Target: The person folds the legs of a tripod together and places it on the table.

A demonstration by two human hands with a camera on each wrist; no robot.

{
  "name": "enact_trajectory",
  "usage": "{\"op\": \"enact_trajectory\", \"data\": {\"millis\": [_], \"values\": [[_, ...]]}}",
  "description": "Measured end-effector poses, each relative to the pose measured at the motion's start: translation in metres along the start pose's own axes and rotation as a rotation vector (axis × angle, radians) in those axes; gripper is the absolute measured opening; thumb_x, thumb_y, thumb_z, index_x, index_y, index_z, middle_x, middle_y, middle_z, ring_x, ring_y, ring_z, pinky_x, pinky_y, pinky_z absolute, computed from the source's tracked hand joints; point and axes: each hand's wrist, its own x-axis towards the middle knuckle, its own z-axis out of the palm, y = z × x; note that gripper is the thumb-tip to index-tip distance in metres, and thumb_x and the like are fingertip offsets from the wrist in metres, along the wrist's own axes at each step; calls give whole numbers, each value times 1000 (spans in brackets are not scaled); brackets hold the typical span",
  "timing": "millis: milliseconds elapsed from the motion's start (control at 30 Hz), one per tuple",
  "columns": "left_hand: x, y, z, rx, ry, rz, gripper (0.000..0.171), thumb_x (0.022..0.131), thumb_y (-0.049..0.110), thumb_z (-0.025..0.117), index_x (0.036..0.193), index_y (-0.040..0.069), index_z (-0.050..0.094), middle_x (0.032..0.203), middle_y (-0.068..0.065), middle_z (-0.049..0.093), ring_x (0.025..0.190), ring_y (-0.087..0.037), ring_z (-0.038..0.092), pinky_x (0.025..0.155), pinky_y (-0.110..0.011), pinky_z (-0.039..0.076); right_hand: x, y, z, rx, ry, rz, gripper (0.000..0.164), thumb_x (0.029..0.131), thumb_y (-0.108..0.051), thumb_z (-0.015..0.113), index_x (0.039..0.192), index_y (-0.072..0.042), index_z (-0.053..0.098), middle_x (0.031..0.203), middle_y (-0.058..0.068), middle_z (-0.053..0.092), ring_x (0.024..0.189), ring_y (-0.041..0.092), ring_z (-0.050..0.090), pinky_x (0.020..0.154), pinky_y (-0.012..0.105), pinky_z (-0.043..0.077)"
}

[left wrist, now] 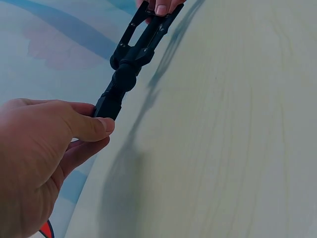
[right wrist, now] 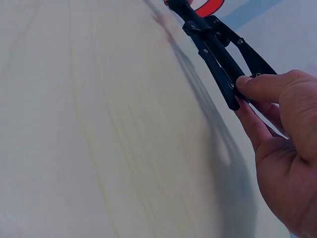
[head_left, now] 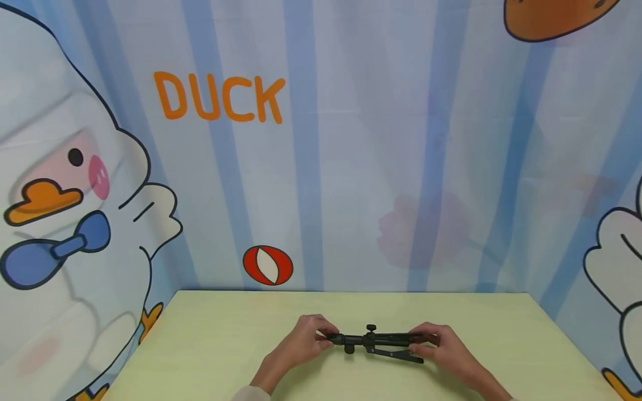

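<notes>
A small black tripod (head_left: 355, 340) is held sideways over the table, spanning both hands. My left hand (head_left: 303, 342) pinches its head end between thumb and fingers. At the opposite end, my right hand (head_left: 448, 350) grips the legs, thumb on the near side. One leg slants away from the others toward me in the head view. Knobs stick out near the tripod's head and middle. In the left wrist view the legs (left wrist: 157, 37) stand slightly spread around a centre column. The right wrist view shows the thumb (right wrist: 252, 88) pressing on the column's lower end.
The pale yellow wood-grain table (head_left: 225, 312) lies beneath, with the tripod's shadow on it. Behind it hangs a blue-striped backdrop (head_left: 361, 167) with a printed duck (head_left: 45, 312), the word DUCK and a red-and-white ball.
</notes>
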Motion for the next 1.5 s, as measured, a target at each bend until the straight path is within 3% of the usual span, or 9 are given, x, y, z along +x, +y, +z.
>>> {"op": "enact_trajectory", "data": {"millis": [200,500,1500], "values": [[-8,-5,-5,-10,-9,-30,22,87,-12,76,105,0,79,98,-3,69,92,-10,71,78,-16,58,5,2,11,-31,-9,-28,23,93,-3,77,113,8,72,111,19,69,97,14,71,85,24,60],[-19,-12,-8,-24,-2,-40,22,85,-14,77,103,-1,79,95,-3,69,92,-10,72,78,-16,58,10,1,24,-50,-4,13,22,92,-3,78,112,5,73,109,16,71,96,17,72,89,27,59],[-25,-17,-9,-54,-17,-71,22,86,-11,78,103,2,78,96,-2,70,92,-17,73,78,-18,59,11,3,30,-69,8,13,20,90,-2,79,109,3,74,106,13,71,94,15,70,87,23,58]]}}
